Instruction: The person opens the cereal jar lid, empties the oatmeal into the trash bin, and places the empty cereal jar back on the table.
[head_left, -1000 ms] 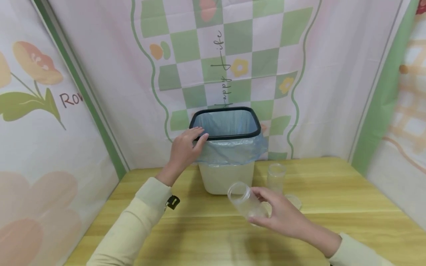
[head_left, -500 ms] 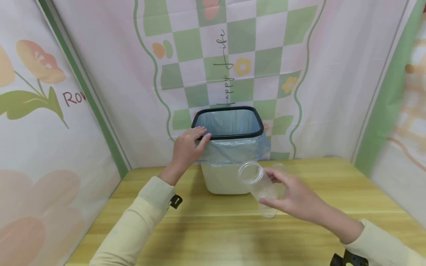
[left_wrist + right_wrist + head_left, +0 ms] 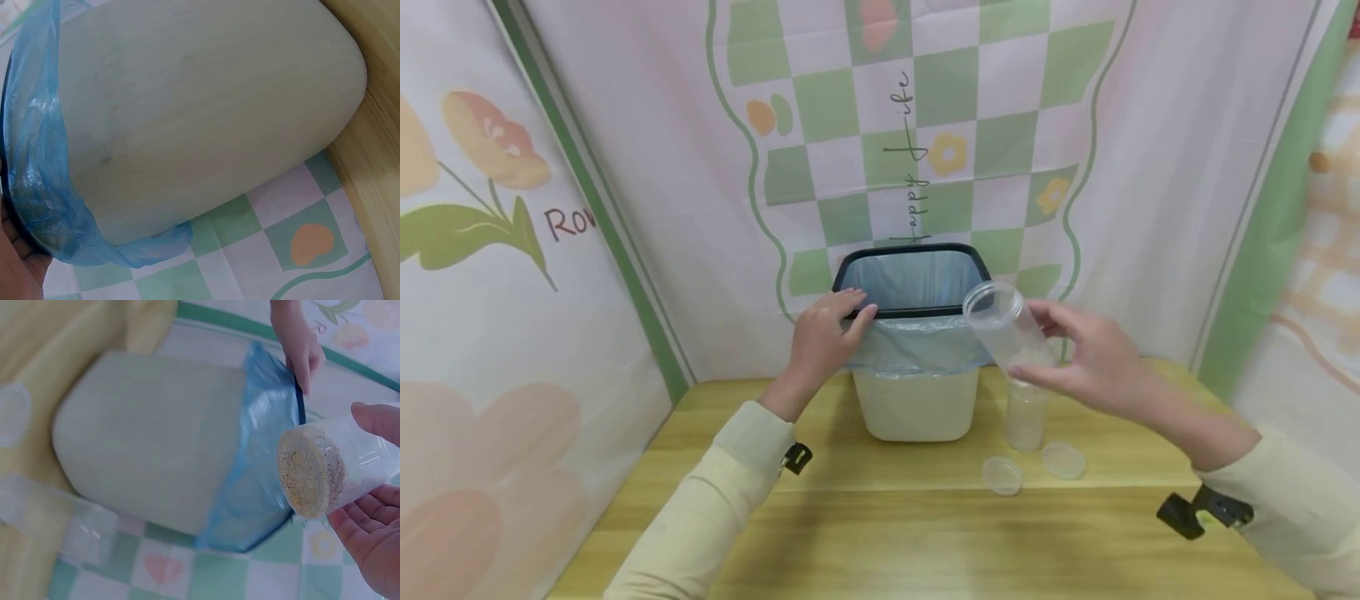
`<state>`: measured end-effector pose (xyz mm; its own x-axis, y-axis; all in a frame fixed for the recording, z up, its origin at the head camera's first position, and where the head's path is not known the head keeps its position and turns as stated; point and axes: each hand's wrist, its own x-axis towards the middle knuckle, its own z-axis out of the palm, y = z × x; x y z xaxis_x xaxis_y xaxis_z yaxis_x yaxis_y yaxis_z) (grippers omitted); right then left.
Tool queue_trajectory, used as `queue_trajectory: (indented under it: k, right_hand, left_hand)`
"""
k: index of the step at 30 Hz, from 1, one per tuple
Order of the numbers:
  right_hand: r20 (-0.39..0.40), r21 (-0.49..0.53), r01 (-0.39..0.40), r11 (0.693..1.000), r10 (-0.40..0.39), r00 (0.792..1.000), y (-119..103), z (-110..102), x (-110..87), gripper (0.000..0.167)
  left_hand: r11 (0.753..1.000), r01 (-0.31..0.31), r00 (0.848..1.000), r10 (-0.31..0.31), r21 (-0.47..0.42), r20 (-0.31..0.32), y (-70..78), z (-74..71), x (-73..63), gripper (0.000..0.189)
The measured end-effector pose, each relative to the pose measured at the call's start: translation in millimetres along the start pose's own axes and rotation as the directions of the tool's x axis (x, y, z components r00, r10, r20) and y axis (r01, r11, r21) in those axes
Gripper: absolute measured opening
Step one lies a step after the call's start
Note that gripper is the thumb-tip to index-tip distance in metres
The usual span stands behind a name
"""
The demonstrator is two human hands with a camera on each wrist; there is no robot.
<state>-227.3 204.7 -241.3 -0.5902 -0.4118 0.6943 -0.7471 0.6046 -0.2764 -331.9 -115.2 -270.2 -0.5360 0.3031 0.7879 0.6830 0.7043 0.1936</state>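
Observation:
A trash bin [image 3: 917, 408], cream with a black rim and a blue plastic liner [image 3: 917, 343], stands on the table. My left hand [image 3: 826, 333] grips the rim at its near left corner; some fingers are hidden in the left wrist view. My right hand [image 3: 1090, 354] holds a clear plastic jar [image 3: 1003, 325], uncapped and tilted with its mouth towards the bin, close to the rim's right side. Pale, grain-like bits [image 3: 309, 469] lie in the jar's bottom in the right wrist view. A second clear jar [image 3: 1026, 421] stands upright beneath, partly hidden by the held one.
Two clear round lids, a left lid [image 3: 1002, 476] and a right lid [image 3: 1063, 461], lie flat in front of the standing jar. Behind the wooden table [image 3: 880, 542] hangs a green-and-white checked curtain [image 3: 955, 92], close to the bin's back.
My right hand has raised the jar from in front of the bin up to the rim's right side, uncovering the standing jar and both lids. The left hand stays on the rim.

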Motion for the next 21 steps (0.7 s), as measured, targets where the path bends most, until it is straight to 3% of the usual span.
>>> queue_trajectory:
  k: [11, 16, 21]
  right_hand:
    - [0.022, -0.103, -0.085, 0.991, 0.087, 0.996, 7.7, -24.8, 59.7, 0.06]
    - [0.072, -0.14, -0.145, 0.979, 0.156, 0.985, 12.2, -27.9, 78.9, 0.064]
    - [0.103, -0.206, -0.141, 0.968, 0.165, 0.981, 18.5, -28.5, 94.3, 0.066]
  left_hand:
    - [1.0, 0.019, 1.0, -0.019, 0.003, -0.001, 0.6, -1.2, -0.3, 0.034]
    - [1.0, 0.019, 1.0, -0.019, 0.006, 0.002, 1.6, -2.8, 0.5, 0.034]
    - [1.0, 0.023, 1.0, -0.023, 0.008, 0.018, 2.6, -3.0, 1.8, 0.035]
